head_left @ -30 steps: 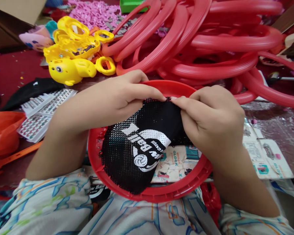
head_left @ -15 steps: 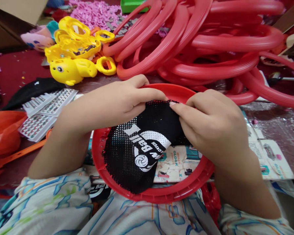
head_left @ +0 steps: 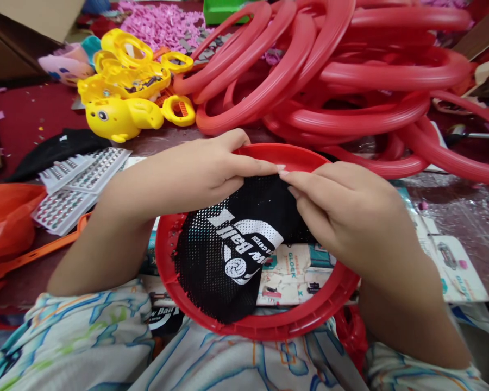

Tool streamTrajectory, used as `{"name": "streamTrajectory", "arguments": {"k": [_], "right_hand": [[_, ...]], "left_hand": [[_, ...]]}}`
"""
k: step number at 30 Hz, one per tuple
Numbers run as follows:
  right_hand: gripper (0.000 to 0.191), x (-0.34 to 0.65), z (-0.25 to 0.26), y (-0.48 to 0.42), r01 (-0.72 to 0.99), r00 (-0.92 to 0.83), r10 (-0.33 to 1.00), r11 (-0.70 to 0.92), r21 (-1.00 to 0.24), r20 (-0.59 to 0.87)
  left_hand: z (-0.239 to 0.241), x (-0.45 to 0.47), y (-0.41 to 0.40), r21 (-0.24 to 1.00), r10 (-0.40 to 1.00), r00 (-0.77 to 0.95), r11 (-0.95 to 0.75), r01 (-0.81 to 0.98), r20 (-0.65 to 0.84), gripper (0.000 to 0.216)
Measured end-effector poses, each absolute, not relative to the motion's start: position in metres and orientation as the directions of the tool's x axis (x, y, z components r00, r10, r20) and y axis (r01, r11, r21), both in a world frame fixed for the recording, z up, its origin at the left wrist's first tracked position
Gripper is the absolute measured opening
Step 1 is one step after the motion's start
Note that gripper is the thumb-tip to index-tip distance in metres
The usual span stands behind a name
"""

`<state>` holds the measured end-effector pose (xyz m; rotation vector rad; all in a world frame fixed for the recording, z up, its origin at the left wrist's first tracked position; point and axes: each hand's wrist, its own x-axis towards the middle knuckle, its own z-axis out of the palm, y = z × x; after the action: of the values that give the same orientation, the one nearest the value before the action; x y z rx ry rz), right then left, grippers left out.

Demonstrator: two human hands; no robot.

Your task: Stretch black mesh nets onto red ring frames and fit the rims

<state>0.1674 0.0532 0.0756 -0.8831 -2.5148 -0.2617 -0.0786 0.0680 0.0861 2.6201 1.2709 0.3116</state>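
A red plastic ring [head_left: 167, 266] lies in front of me at the table's near edge, tilted toward my body. Black mesh fabric [head_left: 212, 266] with white ball lettering is spread across its left part and reaches the far rim. My left hand [head_left: 215, 168] lies over the far left of the ring, its index finger pressing the mesh edge at the rim. From the other side my right hand [head_left: 346, 212] pinches the same mesh edge, fingertips touching those of the left. The exact spot under the fingertips is hidden.
Several red rings [head_left: 309, 114] are heaped at the back. Yellow toy shells [head_left: 118, 117] stand at the back left, near trays of small metal parts [head_left: 65, 209]. An orange strip [head_left: 41, 250] and printed cardboard [head_left: 456, 260] flank my arms.
My right fingertips have shifted slightly left and now meet my left fingertip at the mesh edge. The ring and mesh have stayed nearly in place.
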Motion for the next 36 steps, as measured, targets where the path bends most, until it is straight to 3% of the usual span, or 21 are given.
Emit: {"name": "streamTrajectory", "arguments": {"k": [3,6,9,12,15,19,22,27,32,34,36], "right_hand": [[0.023,0.168,0.080,0.050,0.650,-0.649,0.631,0.750,-0.121,0.424],[0.014,0.166,0.087,0.048,0.718,-0.597,0.765,0.644,-0.265,0.243],[0.012,0.163,0.092,0.047,0.759,-0.602,0.798,0.586,-0.283,0.038],[0.017,0.162,0.093,0.046,0.752,-0.642,0.765,0.616,-0.234,-0.048],[0.012,0.161,0.090,0.044,0.723,-0.651,0.758,0.633,-0.277,0.032],[0.012,0.162,0.087,0.043,0.539,-0.631,0.679,0.732,-0.416,0.376],[0.018,0.163,0.083,0.046,0.348,-0.506,0.641,0.764,-0.543,0.577],[0.031,0.158,0.074,0.054,0.189,-0.346,0.785,0.595,-0.781,0.514],[0.044,0.148,0.068,0.052,0.236,-0.374,0.835,0.507,-0.829,0.404],[0.045,0.147,0.066,0.051,0.267,-0.381,0.833,0.514,-0.815,0.400],[0.040,0.147,0.063,0.051,0.274,-0.374,0.838,0.509,-0.816,0.397]], "left_hand": [[0.087,-0.080,0.069,0.303,0.801,0.594,-0.587,0.751,0.081,0.054],[0.090,-0.081,0.069,0.334,0.809,0.579,-0.576,0.746,0.101,0.051],[0.094,-0.080,0.066,0.365,0.823,0.540,-0.564,0.741,0.177,0.045],[0.097,-0.083,0.064,0.397,0.853,0.456,-0.522,0.755,0.254,0.038],[0.097,-0.092,0.064,0.466,0.857,0.397,-0.513,0.721,0.328,0.036],[0.102,-0.106,0.064,0.595,0.867,0.288,-0.490,0.637,0.406,0.047],[0.110,-0.112,0.061,0.659,0.915,0.220,-0.396,0.639,0.337,0.060],[0.120,-0.125,0.058,0.639,0.960,0.246,-0.273,0.719,0.133,0.053],[0.121,-0.128,0.064,0.708,0.901,0.428,-0.344,0.616,0.066,0.051],[0.122,-0.121,0.065,0.646,0.883,0.468,-0.375,0.664,0.031,0.055],[0.123,-0.111,0.066,0.508,0.885,0.466,-0.404,0.761,0.006,0.053]]}}
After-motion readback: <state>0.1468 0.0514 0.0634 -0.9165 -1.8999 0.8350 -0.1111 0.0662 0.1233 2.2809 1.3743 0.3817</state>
